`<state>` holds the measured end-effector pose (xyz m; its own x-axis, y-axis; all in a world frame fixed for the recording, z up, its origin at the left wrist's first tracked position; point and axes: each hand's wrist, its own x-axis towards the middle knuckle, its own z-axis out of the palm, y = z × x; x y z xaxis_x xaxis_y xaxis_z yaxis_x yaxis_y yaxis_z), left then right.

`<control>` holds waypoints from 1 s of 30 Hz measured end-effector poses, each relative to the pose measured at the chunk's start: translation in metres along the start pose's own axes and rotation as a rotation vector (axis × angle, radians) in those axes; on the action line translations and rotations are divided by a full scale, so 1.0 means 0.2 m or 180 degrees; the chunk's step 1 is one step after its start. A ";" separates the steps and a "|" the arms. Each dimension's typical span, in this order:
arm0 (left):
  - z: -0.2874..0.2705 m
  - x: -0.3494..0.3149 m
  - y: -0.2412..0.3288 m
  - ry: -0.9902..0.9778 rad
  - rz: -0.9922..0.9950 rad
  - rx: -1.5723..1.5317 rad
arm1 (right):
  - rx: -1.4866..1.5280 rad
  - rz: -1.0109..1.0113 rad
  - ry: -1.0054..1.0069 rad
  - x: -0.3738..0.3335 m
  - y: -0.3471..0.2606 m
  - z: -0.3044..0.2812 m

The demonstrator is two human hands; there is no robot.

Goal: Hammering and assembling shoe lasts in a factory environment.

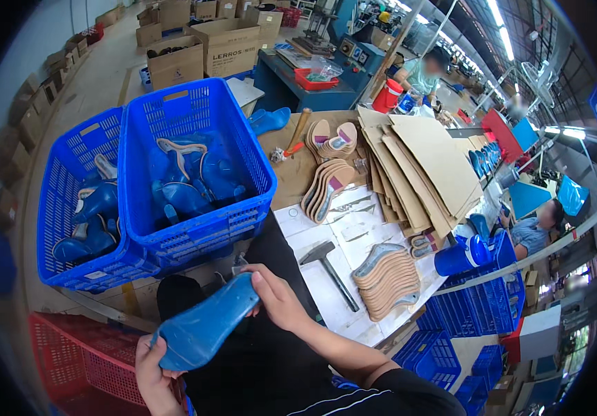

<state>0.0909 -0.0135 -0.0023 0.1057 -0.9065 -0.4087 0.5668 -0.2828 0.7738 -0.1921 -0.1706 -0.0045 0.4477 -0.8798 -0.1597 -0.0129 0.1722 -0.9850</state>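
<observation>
A blue shoe last (210, 326) lies across my lap area, held up between both hands. My left hand (151, 360) grips its lower-left end, the thumb over the edge. At the other end my right hand (274, 295) closes round the upper right tip, fingers partly behind it. The underside of the last faces up, smooth and bare. Just beyond it a blue crate (198, 239) holds several blue lasts (191, 187), some with pale insoles on them. On the table to the right rest a hammer (331, 274) and a row of stacked insoles (386, 281).
Another blue crate (80, 201) with lasts stands at far left, and a red crate (94, 364) sits at lower left. Cardboard sheets (423, 166), more insoles (327, 191) and a blue jug (461, 255) occupy the table. Two people work farther off at right.
</observation>
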 end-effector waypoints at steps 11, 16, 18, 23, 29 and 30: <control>0.07 0.11 -0.06 0.0788 0.0531 0.0025 | -0.0332 0.0198 -0.0031 -0.03 0.06 -0.07; 0.14 0.10 -0.05 0.1778 0.0667 -0.0297 | -0.1758 0.0018 0.1057 -0.05 0.21 -0.40; 0.07 0.10 -0.12 0.1580 0.0550 -0.0579 | -0.2832 -0.0441 0.1900 -0.09 0.37 -0.70; 0.07 0.11 -0.20 0.1234 0.0271 -0.1301 | -0.4977 0.1463 0.2350 -0.33 0.57 -1.24; 0.18 0.13 -0.09 0.0877 0.0362 -0.1033 | -0.5349 0.1534 0.2098 -0.29 0.71 -1.26; 0.18 0.12 -0.08 0.0841 0.0396 -0.1052 | -0.5299 0.1592 0.2050 -0.27 0.71 -1.26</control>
<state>0.0556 -0.0409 -0.0072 0.3706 -0.8039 -0.4651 0.7629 -0.0222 0.6462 -0.4431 -0.2110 -0.1529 -0.2368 -0.9712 -0.0246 -0.9569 0.2287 0.1791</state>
